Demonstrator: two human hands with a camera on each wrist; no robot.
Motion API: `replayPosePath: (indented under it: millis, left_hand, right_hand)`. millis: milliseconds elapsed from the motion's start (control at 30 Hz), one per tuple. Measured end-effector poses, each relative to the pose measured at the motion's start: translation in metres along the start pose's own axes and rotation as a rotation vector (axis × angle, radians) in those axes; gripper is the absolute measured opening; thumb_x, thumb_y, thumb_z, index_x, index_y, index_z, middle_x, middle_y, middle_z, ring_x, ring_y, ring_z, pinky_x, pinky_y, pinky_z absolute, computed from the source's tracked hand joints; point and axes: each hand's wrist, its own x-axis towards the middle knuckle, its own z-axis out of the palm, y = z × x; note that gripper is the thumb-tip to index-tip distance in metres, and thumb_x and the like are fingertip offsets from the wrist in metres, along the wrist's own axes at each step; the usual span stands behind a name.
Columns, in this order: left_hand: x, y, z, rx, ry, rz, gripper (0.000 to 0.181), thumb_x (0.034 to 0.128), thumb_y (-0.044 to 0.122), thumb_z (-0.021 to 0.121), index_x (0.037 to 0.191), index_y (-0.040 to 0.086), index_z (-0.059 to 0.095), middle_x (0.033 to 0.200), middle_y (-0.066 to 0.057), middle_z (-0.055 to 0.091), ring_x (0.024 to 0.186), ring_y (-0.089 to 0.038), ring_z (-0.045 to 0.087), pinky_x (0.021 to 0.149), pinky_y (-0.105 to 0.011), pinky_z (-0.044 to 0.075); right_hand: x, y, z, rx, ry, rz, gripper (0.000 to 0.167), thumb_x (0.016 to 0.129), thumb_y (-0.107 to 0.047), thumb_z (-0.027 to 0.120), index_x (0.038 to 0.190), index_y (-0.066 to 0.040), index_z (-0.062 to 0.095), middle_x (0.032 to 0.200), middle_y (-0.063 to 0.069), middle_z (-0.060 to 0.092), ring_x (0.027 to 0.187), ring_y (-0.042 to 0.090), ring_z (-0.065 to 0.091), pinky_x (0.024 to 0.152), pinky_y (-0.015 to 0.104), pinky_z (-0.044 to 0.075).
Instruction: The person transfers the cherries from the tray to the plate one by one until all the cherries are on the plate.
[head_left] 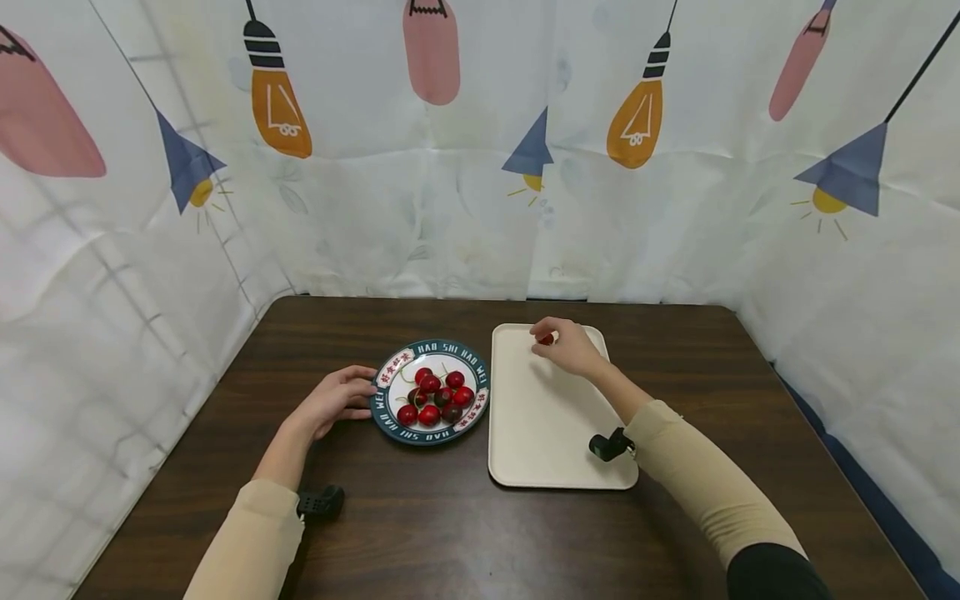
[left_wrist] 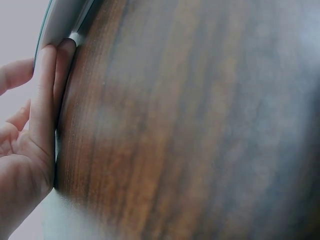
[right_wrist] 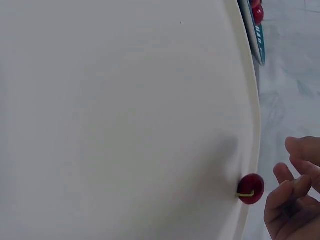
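My left hand [head_left: 341, 396] rests against the left rim of a round plate [head_left: 389, 427] with a dark teal, lettered border. In the left wrist view, fairly straight fingers [left_wrist: 45, 95] reach to the plate's edge [left_wrist: 47, 37], low by the table. Several red cherries [head_left: 429, 415], some with stems, lie on the plate. My right hand [head_left: 573, 346] is over the far end of a cream tray [head_left: 532, 433]. A single cherry [right_wrist: 251, 189] with a short stem is at the tray's edge; in the right wrist view a gap shows between it and the loosely bent fingers.
The tray stands just right of the plate on a dark brown wooden table [head_left: 420, 525]. Behind the table hangs a white curtain [head_left: 465, 225] printed with lamps and bulbs. Black wrist cameras [head_left: 321, 502] are strapped to both forearms.
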Motion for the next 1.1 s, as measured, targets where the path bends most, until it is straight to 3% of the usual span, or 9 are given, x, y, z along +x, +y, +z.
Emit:
replayPosePath:
  millis: [167, 333, 567, 833, 1100]
  left_hand:
    - [0.0, 0.001, 0.0, 0.001, 0.005, 0.005, 0.057, 0.1047, 0.018, 0.061, 0.152, -0.004, 0.036, 0.124, -0.019, 0.056, 0.094, -0.021, 0.066, 0.082, -0.037, 0.062]
    - [0.0, 0.003, 0.001, 0.0, 0.01, 0.003, 0.056, 0.1046, 0.017, 0.06, 0.151, -0.004, 0.037, 0.123, -0.02, 0.057, 0.093, -0.021, 0.065, 0.081, -0.035, 0.062]
    - [-0.002, 0.003, 0.001, 0.0, 0.011, 0.005, 0.055, 0.1045, 0.017, 0.06, 0.151, -0.004, 0.038, 0.124, -0.02, 0.055, 0.093, -0.021, 0.065, 0.081, -0.035, 0.062]
    - [-0.001, 0.0, 0.001, 0.003, 0.014, 0.004, 0.055, 0.1048, 0.017, 0.06, 0.151, -0.003, 0.038, 0.126, -0.02, 0.055, 0.095, -0.021, 0.065, 0.081, -0.035, 0.062]
    - [-0.002, 0.002, 0.001, 0.004, 0.02, -0.008, 0.055, 0.1047, 0.017, 0.06, 0.151, -0.003, 0.038, 0.126, -0.02, 0.056, 0.094, -0.021, 0.066, 0.08, -0.035, 0.062]
  right_hand:
    - [0.001, 0.004, -0.005, 0.003, 0.035, 0.059, 0.031, 0.095, -0.008, 0.072, 0.123, 0.004, 0.066, 0.116, 0.018, 0.068, 0.109, 0.035, 0.06, 0.092, 0.048, 0.05]
    - [0.002, 0.009, -0.007, -0.01, 0.058, 0.109, 0.035, 0.095, -0.012, 0.073, 0.127, 0.001, 0.066, 0.124, 0.019, 0.066, 0.105, 0.035, 0.062, 0.084, 0.046, 0.052]
    - [0.006, 0.015, -0.006, -0.006, 0.034, 0.185, 0.039, 0.096, -0.015, 0.073, 0.131, -0.001, 0.063, 0.13, 0.021, 0.062, 0.117, 0.037, 0.057, 0.092, 0.048, 0.051]
    - [0.007, 0.015, -0.005, 0.024, -0.01, 0.276, 0.043, 0.098, -0.016, 0.071, 0.136, -0.003, 0.059, 0.135, 0.021, 0.058, 0.09, 0.029, 0.06, 0.06, 0.032, 0.054]
    - [0.012, 0.018, -0.003, 0.047, -0.023, 0.27, 0.04, 0.098, -0.013, 0.071, 0.134, -0.002, 0.06, 0.132, 0.021, 0.059, 0.092, 0.028, 0.059, 0.059, 0.03, 0.053]
